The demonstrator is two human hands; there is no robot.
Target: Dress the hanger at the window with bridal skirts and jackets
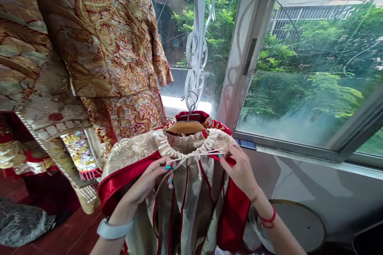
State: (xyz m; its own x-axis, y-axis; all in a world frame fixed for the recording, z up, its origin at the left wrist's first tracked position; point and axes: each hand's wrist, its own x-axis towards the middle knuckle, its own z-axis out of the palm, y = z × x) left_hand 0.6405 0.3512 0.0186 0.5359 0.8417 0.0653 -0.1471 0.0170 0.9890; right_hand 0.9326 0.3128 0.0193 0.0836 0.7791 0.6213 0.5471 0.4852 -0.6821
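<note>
A cream and red satin garment (191, 191) hangs before me on a wooden hanger (186, 127). Its gathered neckline (167, 147) carries a thin cream drawstring (206, 153), crossed or looped at the front, with a loose end dangling. At the left of the neckline, my left hand (152, 177) pinches one side of the string between thumb and fingers. My right hand (239, 167) grips the other side, so the string stretches between both hands. Whether the crossing is a finished bow I cannot tell.
Gold brocade garments (110, 36) hang close on the left. A white scrolled metal bar (196, 55) holds the hangers by the window (299, 87). On the sill lies a phone (247, 144). Below right stands a round pale object (295, 223).
</note>
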